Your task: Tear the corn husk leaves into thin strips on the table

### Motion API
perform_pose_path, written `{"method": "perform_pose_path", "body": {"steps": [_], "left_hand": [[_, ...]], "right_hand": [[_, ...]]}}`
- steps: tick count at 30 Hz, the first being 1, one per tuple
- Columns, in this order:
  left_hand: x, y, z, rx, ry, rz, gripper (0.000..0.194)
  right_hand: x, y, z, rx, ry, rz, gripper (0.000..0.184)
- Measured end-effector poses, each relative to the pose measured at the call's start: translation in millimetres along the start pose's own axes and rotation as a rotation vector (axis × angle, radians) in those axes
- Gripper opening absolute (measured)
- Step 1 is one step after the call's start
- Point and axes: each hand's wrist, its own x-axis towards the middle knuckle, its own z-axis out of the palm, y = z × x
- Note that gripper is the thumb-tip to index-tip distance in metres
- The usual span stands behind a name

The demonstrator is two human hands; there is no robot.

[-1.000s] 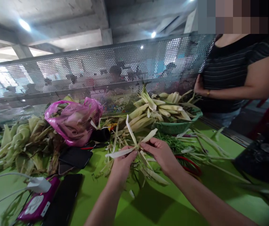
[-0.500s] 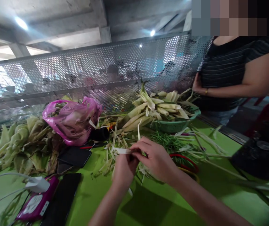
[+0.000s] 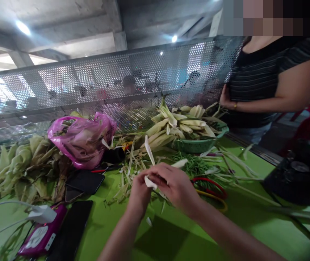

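Both my hands meet above the green table, working pale leaf strips. My left hand is closed, pinching the folded strips from the left. My right hand curls over them from the right, fingers pressed on the same bundle. One strip sticks up above my fingers and another points right. Loose cut strips lie on the table just beyond my hands.
A green basin holds a heap of folded leaves. A pink plastic bag and a leaf pile lie left. Phones, a charger and red bands are near. A person in a striped top stands right.
My hands have closed together over the strips, which were spread out a second ago; the strip ends now stick up and right from my fingers.
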Motion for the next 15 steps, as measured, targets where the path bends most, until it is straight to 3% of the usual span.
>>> {"method": "perform_pose_path", "body": {"steps": [3,6,10,15], "left_hand": [[5,5,-5.2,-0.021,0.002,-0.042,0.024],[7,4,-7.2,-0.083,-0.017,-0.062,0.028],[7,3,-8.5,-0.067,-0.033,-0.101,0.032],[11,4,-8.9,0.042,0.012,0.01,0.02]], "right_hand": [[4,6,-11,0.087,0.116,0.217,0.014],[7,19,-12,0.226,0.057,0.396,0.017],[8,29,-6,0.293,0.027,0.35,0.011],[7,31,-6,0.118,0.009,0.3,0.011]]}}
